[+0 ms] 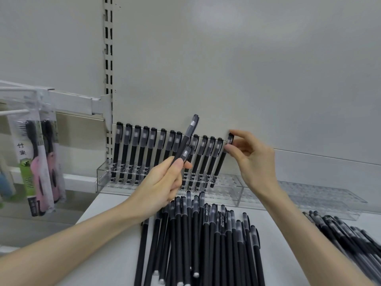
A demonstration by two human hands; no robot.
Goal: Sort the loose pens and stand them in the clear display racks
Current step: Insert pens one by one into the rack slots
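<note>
Several black pens stand in a row in the clear display rack (103,172) against the back panel. My right hand (252,159) pinches the cap of the rightmost pen (219,165), which stands tilted with its tip in the rack. My left hand (162,182) grips two black pens (186,141) that point up and to the right, in front of the row. A pile of loose black pens (206,240) lies on the shelf below my hands. More rack sections (321,195) with bare holes extend to the right.
A second heap of black pens (346,238) lies at the right edge of the shelf. Packaged toothbrushes (40,162) hang from hooks at the left. A slotted shelf upright (108,79) runs up the back panel.
</note>
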